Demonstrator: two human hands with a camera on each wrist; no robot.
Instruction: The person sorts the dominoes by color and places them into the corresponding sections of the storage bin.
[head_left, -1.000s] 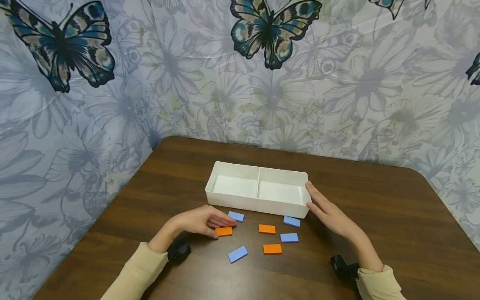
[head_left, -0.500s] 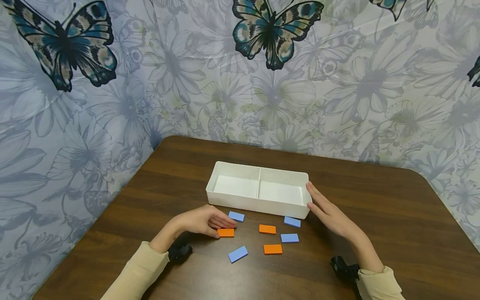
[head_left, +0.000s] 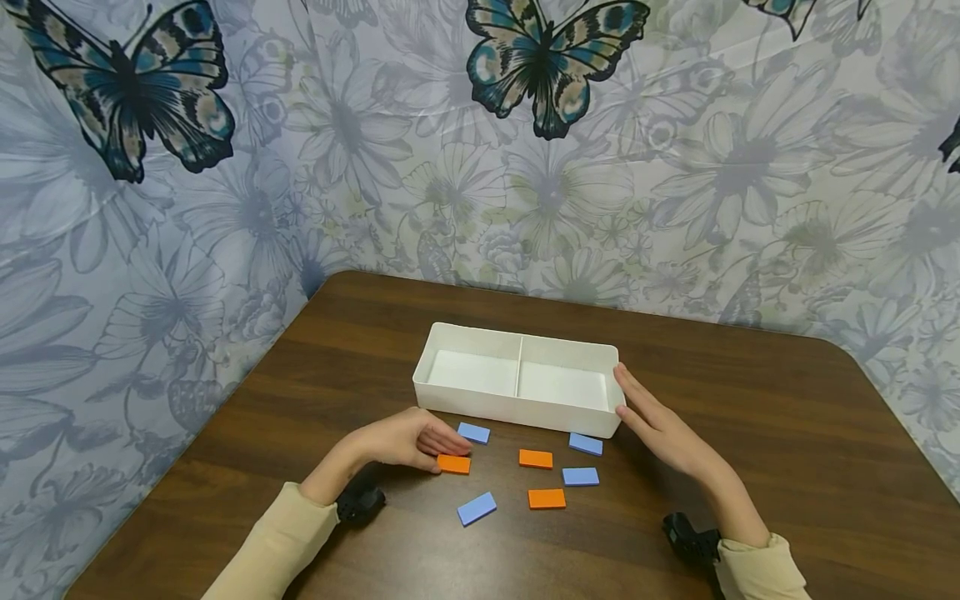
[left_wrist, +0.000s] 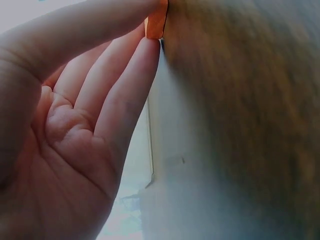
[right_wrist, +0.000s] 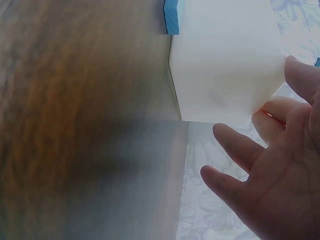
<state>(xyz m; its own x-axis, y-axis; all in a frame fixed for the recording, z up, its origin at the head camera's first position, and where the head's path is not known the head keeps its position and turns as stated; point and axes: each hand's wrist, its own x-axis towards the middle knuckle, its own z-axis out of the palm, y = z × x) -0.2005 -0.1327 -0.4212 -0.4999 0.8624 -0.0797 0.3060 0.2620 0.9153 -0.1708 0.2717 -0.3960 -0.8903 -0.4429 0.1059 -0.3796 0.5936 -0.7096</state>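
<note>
My left hand pinches a small orange rectangular block between thumb and fingers, low over the table. In the left wrist view the same orange block shows at the thumb and fingertips. Just beyond those fingers lies a blue block. My right hand touches the right end of a white two-compartment box, its fingers extended and spread. The right wrist view shows fingertips and thumb against the white box, with a blue block beside it. Both compartments look bare.
On the brown wooden table, more blocks lie in front of the box: blue ones and two orange ones. A blue block sits nearest the person. Flowered, butterfly-printed cloth covers the wall behind.
The orange block at my left hand has shifted slightly to the right, the thumb along with it. The right hand and the box stay in place.
</note>
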